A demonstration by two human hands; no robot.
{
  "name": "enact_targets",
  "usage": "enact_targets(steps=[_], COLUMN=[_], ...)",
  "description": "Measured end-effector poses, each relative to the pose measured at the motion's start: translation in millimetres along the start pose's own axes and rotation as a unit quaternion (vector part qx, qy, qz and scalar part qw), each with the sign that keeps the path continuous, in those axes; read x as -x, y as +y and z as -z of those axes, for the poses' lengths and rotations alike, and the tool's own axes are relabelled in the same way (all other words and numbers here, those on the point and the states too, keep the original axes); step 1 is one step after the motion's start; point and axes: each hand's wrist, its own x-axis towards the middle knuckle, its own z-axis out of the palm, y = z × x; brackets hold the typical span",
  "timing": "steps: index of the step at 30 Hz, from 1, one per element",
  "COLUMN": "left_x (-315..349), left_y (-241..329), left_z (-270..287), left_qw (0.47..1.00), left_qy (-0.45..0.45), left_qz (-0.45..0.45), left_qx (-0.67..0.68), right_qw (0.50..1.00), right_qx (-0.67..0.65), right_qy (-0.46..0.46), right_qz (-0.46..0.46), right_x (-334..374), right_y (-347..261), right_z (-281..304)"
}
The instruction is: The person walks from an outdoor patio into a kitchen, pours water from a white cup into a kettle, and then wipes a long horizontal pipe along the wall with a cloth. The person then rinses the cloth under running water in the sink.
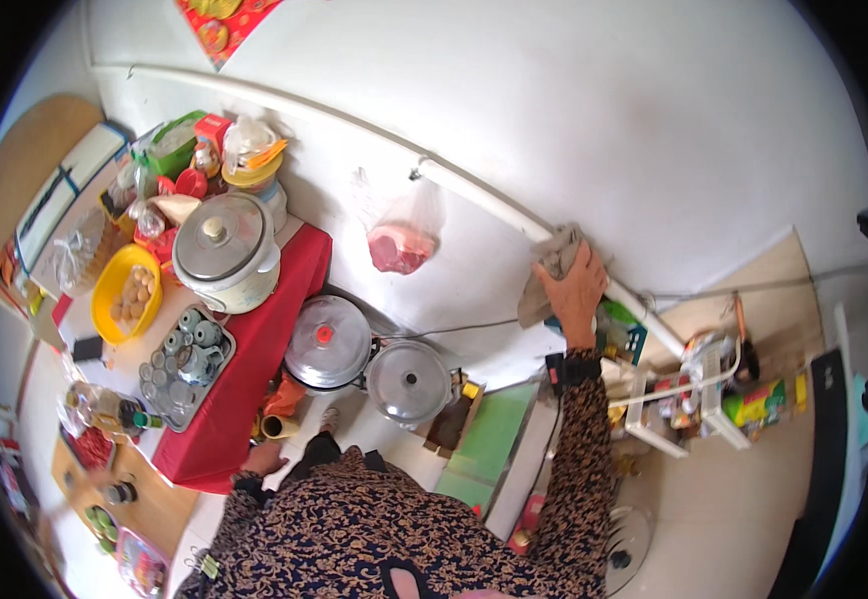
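Right hand (576, 290) closed over a crumpled grey-brown cloth (554, 255), fingers spread across it; cloth lies against the white pipe (484, 200) that slopes down along the wall (603, 120). Left hand (266, 459) hangs low, next to the edge of the red tablecloth (209, 429); it shows small and partly cut off by the sleeve, so cannot tell whether it grips anything. Step in hand, by judgement: wiping the pipe, right hand only. Next move along it would call for a firm wrap of the cloth round the pipe and care near the hung bag. Counts: cloth, 1; pipe, 1; clear bag of raw meat (401, 248), 1, hanging from the pipe to the left of the cloth; lidded pots (327, 341), 2, side by side below it, one with a red knob, one with a dark knob; rice cooker (219, 245), 1, on the table; yellow bowl (100, 299), 1, with eggs (134, 295) heaped, number uncertain; metal tray (176, 423), 1, bearing cups and a teapot (196, 367), cups overlapping, not counted.
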Motion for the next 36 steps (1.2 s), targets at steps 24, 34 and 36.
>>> enact_targets(steps=[24, 34, 36], left_x=[-62.8, -43.8, -49.2], left_y=[-48.9, -58.1, -58.6], left_z=[75.5, 55.7, 55.0], left_qw=[0.947, 0.938, 0.936], left_qy=[0.219, 0.214, 0.23], left_qz=[0.044, 0.161, 0.16], left_qx=[0.229, 0.221, 0.214], right_qw=[0.929, 0.878, 0.875], right_qx=[-0.107, -0.153, -0.164], right_qy=[-0.022, -0.015, -0.022], right_qz=[0.354, 0.453, 0.454], right_x=[-128.0, -179.3, -192.1], right_y=[-305.1, -441.3, -480.6], right_z=[-74.1, -141.1, -155.6])
